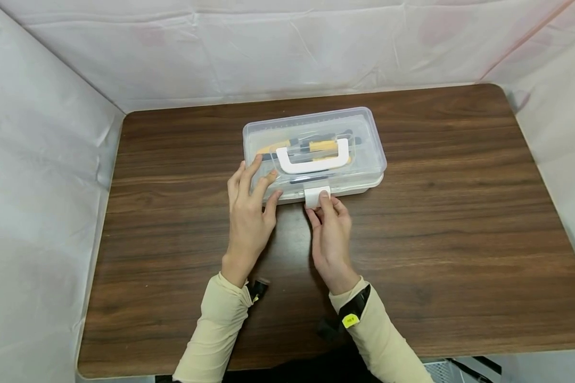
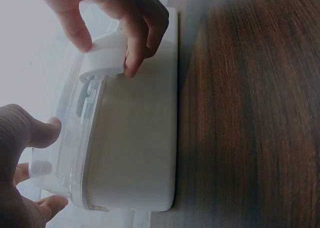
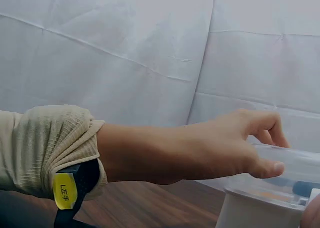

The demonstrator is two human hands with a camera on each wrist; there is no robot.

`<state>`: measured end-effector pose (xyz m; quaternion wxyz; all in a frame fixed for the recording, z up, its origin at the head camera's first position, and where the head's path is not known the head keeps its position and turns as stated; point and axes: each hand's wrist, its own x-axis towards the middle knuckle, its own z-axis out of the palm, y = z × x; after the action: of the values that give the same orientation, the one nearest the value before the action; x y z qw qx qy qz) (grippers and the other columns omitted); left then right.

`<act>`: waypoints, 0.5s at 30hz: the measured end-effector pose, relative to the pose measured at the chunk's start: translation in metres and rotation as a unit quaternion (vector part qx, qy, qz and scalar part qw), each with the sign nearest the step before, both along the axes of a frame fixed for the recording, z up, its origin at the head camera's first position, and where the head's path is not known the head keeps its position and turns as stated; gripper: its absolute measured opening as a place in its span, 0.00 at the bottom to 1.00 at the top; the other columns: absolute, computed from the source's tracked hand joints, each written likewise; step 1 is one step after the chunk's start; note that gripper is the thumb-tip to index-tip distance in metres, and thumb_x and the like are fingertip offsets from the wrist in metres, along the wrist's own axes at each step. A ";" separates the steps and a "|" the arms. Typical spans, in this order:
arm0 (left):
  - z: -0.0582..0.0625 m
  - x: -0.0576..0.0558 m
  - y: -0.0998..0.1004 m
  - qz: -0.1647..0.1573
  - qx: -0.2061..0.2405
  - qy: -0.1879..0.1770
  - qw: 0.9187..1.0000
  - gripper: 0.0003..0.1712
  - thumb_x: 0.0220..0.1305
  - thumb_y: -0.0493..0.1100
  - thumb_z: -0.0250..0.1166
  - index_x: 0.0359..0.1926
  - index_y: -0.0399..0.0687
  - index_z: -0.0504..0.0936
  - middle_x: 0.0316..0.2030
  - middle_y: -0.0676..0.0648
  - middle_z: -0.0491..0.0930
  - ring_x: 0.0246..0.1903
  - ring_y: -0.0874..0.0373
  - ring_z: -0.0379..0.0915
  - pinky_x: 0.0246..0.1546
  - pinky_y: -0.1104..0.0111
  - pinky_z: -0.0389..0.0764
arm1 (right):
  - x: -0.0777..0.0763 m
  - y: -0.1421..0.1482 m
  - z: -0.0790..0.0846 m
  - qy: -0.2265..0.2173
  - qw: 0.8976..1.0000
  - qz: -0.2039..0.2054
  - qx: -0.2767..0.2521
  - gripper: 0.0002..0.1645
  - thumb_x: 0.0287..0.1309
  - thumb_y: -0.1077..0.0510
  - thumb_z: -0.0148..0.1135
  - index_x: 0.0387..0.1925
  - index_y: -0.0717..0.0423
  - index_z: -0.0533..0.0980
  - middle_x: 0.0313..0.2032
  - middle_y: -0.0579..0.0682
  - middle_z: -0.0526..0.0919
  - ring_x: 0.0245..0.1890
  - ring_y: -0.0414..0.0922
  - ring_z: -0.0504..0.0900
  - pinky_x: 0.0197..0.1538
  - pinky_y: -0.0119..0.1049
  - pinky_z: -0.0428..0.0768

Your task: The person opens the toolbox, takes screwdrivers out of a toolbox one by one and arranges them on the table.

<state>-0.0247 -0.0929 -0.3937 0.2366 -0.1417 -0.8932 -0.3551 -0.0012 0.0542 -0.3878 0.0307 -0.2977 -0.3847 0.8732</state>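
Observation:
A plastic storage box with a clear lid and a white body stands toward the back of the table. Its white carrying handle lies flat on the lid, and yellow-and-dark tools show through it. My left hand rests with spread fingers on the lid's left end; the left wrist view shows its thumb over the lid's front edge. At the front, my right hand pinches the white latch between thumb and fingers. In the right wrist view, the right hand is almost wholly out of frame.
The box stands on a dark wood-grain table. White sheeting hangs behind the table and along both sides. Below the front right edge is a light basket with dark straps beside it.

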 end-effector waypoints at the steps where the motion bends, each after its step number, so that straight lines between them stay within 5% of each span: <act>1: 0.000 0.000 0.000 0.000 -0.001 0.000 1.000 0.18 0.72 0.44 0.67 0.59 0.43 0.85 0.75 0.40 0.69 0.74 0.35 0.59 0.80 0.49 0.58 | 0.000 0.000 0.001 -0.002 1.000 0.002 0.003 0.08 0.78 0.57 0.57 0.46 0.57 0.69 0.48 0.49 0.74 0.43 0.39 0.77 0.61 0.38 0.81; 6: 0.000 0.001 0.000 -0.001 0.003 0.002 1.000 0.18 0.72 0.44 0.67 0.59 0.44 0.85 0.74 0.40 0.69 0.74 0.36 0.59 0.80 0.49 0.58 | -0.001 0.003 0.005 -0.010 1.000 0.010 0.002 0.10 0.77 0.56 0.58 0.45 0.57 0.67 0.46 0.49 0.76 0.43 0.39 0.78 0.56 0.36 0.81; 15: 0.001 0.001 0.000 0.000 -0.002 -0.004 1.000 0.18 0.74 0.45 0.66 0.59 0.43 0.84 0.75 0.40 0.69 0.74 0.36 0.60 0.80 0.50 0.58 | -0.003 0.003 0.006 -0.016 1.000 0.021 0.013 0.13 0.76 0.57 0.60 0.48 0.58 0.64 0.51 0.50 0.74 0.50 0.41 0.79 0.67 0.42 0.76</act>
<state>-0.0241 -0.0933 -0.3932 0.2330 -0.1404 -0.8949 -0.3537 -0.0042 0.0576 -0.3817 0.0103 -0.3027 -0.4028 0.8637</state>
